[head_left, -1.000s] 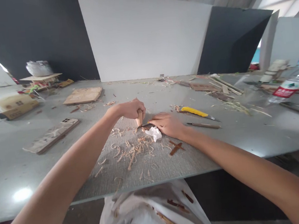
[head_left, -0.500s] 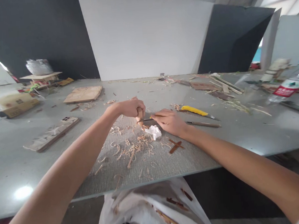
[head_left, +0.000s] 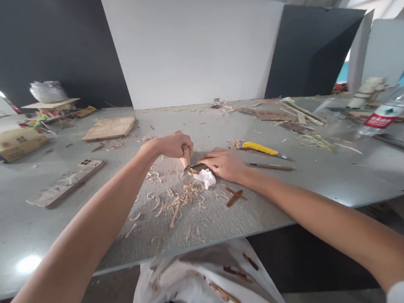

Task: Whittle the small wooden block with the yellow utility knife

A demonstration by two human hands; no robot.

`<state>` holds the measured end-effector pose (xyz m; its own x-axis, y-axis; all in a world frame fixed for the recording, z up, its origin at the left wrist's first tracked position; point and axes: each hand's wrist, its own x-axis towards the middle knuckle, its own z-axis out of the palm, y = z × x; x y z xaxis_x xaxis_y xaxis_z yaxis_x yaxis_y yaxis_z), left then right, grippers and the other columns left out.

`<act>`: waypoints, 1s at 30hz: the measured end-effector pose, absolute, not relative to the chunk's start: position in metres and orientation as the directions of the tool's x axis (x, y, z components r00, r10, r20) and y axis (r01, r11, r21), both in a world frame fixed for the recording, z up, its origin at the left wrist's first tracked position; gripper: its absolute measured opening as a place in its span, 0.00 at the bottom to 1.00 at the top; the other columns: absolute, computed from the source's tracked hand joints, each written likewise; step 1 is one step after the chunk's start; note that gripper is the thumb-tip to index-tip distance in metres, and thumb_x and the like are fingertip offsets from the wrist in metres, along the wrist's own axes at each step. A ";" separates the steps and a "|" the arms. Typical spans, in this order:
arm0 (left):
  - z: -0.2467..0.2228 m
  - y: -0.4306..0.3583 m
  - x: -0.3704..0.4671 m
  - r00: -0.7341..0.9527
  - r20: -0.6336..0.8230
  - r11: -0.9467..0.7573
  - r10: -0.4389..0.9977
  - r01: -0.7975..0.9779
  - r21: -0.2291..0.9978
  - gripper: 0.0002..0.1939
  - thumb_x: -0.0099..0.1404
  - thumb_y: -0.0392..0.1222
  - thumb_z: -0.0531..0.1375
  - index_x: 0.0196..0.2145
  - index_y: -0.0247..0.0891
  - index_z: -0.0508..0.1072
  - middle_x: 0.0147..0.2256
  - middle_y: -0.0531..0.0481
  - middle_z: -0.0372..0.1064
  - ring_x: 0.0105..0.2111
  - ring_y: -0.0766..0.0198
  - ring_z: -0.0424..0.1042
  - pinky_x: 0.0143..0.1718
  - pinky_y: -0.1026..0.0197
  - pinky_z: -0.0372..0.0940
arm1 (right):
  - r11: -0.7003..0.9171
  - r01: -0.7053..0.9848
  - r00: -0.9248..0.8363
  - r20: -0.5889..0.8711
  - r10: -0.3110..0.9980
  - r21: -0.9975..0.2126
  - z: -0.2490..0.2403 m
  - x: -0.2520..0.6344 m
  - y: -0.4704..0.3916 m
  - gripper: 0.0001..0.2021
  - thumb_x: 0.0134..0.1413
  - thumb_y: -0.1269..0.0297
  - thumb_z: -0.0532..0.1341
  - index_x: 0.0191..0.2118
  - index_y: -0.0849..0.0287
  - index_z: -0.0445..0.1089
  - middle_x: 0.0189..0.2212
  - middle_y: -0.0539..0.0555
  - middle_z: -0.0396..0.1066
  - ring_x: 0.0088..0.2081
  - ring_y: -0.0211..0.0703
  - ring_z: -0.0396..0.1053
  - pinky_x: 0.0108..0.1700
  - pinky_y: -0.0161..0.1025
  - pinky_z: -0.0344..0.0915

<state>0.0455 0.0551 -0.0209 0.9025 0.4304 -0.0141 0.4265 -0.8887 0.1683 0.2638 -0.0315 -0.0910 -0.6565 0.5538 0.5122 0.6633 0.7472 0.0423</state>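
My left hand (head_left: 173,145) is closed around a small pale piece of wood (head_left: 186,156), its lower end pointing down at the tabletop. In my right hand (head_left: 226,165) is a knife (head_left: 194,167); its dark blade lies against the lower end of the wood, and most of its handle is hidden under the fingers. A crumpled white tissue (head_left: 206,178) rests just below the blade. Curled wood shavings (head_left: 186,196) are scattered in front of both hands. Two brown strips (head_left: 235,197) lie crossed near my right wrist.
Right of my hand lie a yellow utility knife (head_left: 260,148) and a slim wooden-handled tool (head_left: 274,166). A phone (head_left: 68,183) and a wooden board (head_left: 108,128) are on the left. Wood strips (head_left: 301,114) and a water bottle (head_left: 384,115) stand farther right.
The blade has slid down along the wood to its lower end, with my right hand following slightly. The wood leans a little more. My view has shifted slightly.
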 end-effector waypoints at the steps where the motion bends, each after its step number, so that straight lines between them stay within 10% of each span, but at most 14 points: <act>1: -0.021 0.056 0.045 0.902 -0.018 -0.887 0.432 0.428 0.175 0.17 0.45 0.28 0.50 0.29 0.39 0.74 0.36 0.49 0.71 0.34 0.65 0.65 0.37 0.61 0.58 | 0.753 0.657 -0.653 0.529 0.542 0.040 -0.092 0.266 -0.031 0.14 0.59 0.70 0.53 0.45 0.54 0.73 0.39 0.53 0.74 0.41 0.41 0.68 0.43 0.39 0.63; 30: -0.024 0.059 0.046 0.897 -0.001 -0.884 0.443 0.437 0.165 0.16 0.46 0.29 0.50 0.29 0.39 0.73 0.38 0.47 0.70 0.38 0.62 0.63 0.39 0.58 0.56 | 0.688 0.726 -0.580 0.539 0.611 0.001 -0.084 0.260 -0.028 0.14 0.57 0.73 0.54 0.43 0.54 0.75 0.37 0.53 0.74 0.39 0.42 0.69 0.42 0.39 0.64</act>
<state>0.0463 0.0587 -0.0243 0.8966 0.4428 -0.0007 0.4368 -0.8843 0.1650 0.2598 -0.0281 -0.0845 -0.5800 0.6109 0.5389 0.7258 0.6879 0.0014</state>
